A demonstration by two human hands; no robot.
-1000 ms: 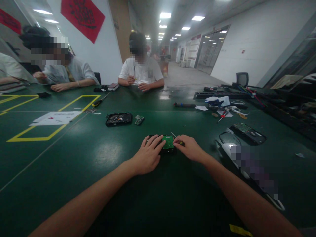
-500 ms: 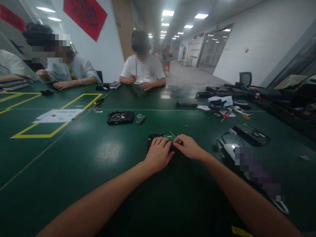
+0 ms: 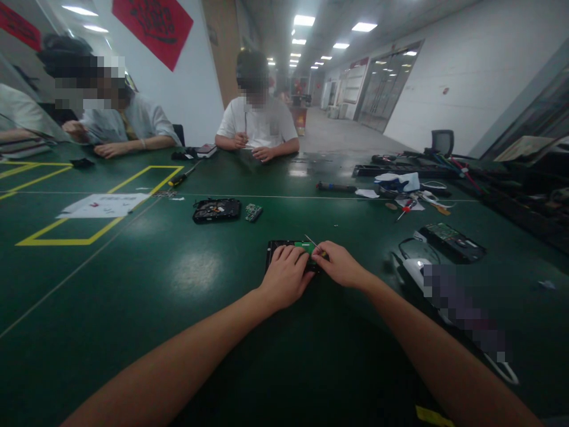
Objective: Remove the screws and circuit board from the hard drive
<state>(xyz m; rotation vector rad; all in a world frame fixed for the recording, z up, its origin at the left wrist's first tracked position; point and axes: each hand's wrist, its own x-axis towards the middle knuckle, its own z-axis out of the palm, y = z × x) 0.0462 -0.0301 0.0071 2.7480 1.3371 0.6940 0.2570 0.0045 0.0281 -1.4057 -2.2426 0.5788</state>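
A black hard drive (image 3: 278,247) with a green circuit board (image 3: 304,245) lies on the green table (image 3: 186,279) in front of me. My left hand (image 3: 285,277) rests on it with fingers spread flat, covering most of the board. My right hand (image 3: 341,265) is closed in a pinch round a small screwdriver (image 3: 313,244), whose thin shaft slants up and to the left while its lower end sits at the board's right edge.
Another opened drive (image 3: 216,210) and a loose board (image 3: 253,212) lie farther back. Tools, wipes and a drive (image 3: 451,241) clutter the right side. A paper (image 3: 101,205) sits in a yellow taped square. Two people sit across the table.
My left hand slid right over the green board, covering most of it. The right hand with the screwdriver stayed at the board's right edge. In the last half second almost nothing moved.
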